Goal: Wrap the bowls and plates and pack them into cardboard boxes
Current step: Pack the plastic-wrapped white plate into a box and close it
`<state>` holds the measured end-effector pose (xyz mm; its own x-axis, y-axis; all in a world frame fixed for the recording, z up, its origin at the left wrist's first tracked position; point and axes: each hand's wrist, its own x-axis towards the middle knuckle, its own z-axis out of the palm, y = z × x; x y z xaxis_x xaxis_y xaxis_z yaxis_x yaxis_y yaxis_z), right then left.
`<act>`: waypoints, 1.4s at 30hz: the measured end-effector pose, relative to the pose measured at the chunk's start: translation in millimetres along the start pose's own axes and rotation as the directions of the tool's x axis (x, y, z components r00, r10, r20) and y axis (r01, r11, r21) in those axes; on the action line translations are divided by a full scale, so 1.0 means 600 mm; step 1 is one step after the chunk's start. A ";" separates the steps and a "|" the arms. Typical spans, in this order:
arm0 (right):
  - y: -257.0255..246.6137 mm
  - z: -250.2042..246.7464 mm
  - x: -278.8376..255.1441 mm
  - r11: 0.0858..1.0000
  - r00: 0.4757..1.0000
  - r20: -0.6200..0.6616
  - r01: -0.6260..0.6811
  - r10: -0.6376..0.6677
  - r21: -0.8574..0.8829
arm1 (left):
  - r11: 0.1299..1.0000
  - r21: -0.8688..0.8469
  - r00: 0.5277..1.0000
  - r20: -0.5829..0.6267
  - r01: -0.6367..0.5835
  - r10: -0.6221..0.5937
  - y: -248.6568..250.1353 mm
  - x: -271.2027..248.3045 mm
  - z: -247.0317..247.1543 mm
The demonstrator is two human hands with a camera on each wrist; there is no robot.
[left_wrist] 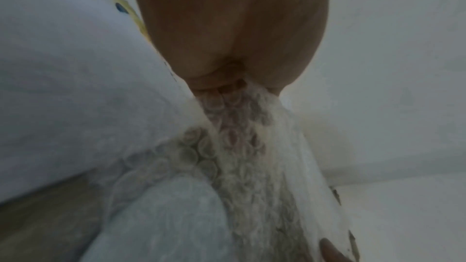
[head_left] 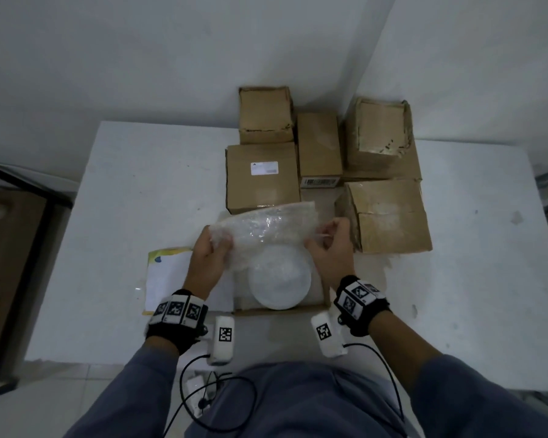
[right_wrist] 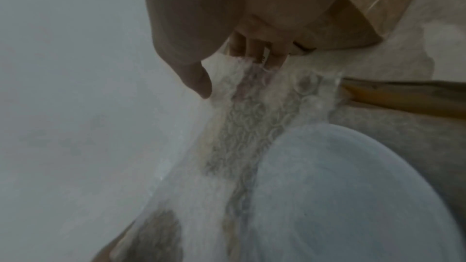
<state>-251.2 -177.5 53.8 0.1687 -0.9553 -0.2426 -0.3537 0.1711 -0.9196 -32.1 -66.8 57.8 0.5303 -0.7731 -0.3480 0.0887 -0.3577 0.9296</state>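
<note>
Bubble wrap (head_left: 266, 224), pinched taut by left hand (head_left: 208, 251) and right hand (head_left: 331, 245), held above the white plate (head_left: 279, 281), apparently for covering it.

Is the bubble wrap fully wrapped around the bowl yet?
Not yet. Both hands, left hand and right hand, hold the bubble wrap above the bowl.

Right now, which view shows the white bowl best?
The head view: the whole round bowl shows, half under the bubble wrap. The right wrist view shows only a blurred part of its rim; the left wrist view shows just a pale curve under wrap.
</note>
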 end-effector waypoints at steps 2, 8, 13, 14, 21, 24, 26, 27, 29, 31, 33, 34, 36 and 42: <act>-0.006 0.000 0.009 0.998 0.999 0.031 -0.039 0.038 0.040 | 0.992 -0.103 0.997 -0.030 0.072 -0.075 0.011 0.000 0.003; -0.003 -0.001 0.016 1.000 0.998 0.066 -0.006 0.005 0.018 | 0.957 -0.182 0.971 -0.026 0.227 -0.236 0.028 -0.006 0.011; -0.009 -0.018 0.002 0.988 0.993 0.051 -0.100 0.107 -0.118 | 0.976 -0.085 0.977 0.096 0.201 -0.193 0.026 -0.020 0.008; -0.014 -0.020 -0.001 0.987 0.991 0.062 -0.108 0.116 -0.123 | 0.980 -0.064 0.977 0.111 0.188 -0.180 0.025 -0.020 0.008; -0.009 -0.012 0.010 0.939 0.968 0.231 -0.013 0.098 -0.344 | 0.963 0.153 0.960 0.137 0.222 -0.243 -0.008 -0.015 0.024; -0.005 -0.008 0.020 0.870 0.967 0.253 0.129 -0.004 -0.477 | 0.906 0.399 0.981 0.066 0.141 -0.181 -0.022 -0.017 0.025; -0.001 -0.003 0.024 0.818 0.952 0.301 0.213 -0.052 -0.535 | 0.890 0.445 0.988 0.065 0.100 -0.143 -0.024 -0.023 0.024; 0.001 -0.002 0.025 0.796 0.945 0.322 0.243 -0.064 -0.555 | 0.878 0.469 0.988 0.067 0.090 -0.137 -0.025 -0.026 0.023; 0.003 0.000 0.025 0.767 0.933 0.350 0.282 -0.081 -0.576 | 0.851 0.520 0.986 0.086 0.079 -0.144 -0.030 -0.029 0.020; 0.004 0.002 0.025 0.759 0.926 0.370 0.296 -0.078 -0.579 | 0.820 0.568 0.981 0.113 0.067 -0.158 -0.037 -0.033 0.015; 0.005 0.007 0.024 0.744 0.921 0.383 0.306 -0.072 -0.595 | 0.788 0.613 0.984 0.100 0.058 -0.151 -0.038 -0.037 0.011; 0.006 0.008 0.023 0.724 0.924 0.377 0.308 -0.071 -0.617 | 0.756 0.654 0.991 0.073 0.034 -0.108 -0.037 -0.039 0.011; 0.005 0.005 0.019 0.613 0.932 0.346 0.336 -0.107 -0.715 | 0.665 0.737 0.992 0.091 -0.123 0.082 -0.032 -0.045 0.014; 0.010 -0.021 -0.006 0.351 0.801 0.568 0.596 -0.191 -0.722 | 0.416 0.695 0.801 0.575 -0.586 0.166 -0.041 -0.044 0.053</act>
<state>-265.4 -175.9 53.1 0.7252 -0.6605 -0.1945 -0.6879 -0.6833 -0.2445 -75.1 -54.2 40.4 -0.0457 -0.9799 -0.1940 -0.8601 -0.0602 0.5066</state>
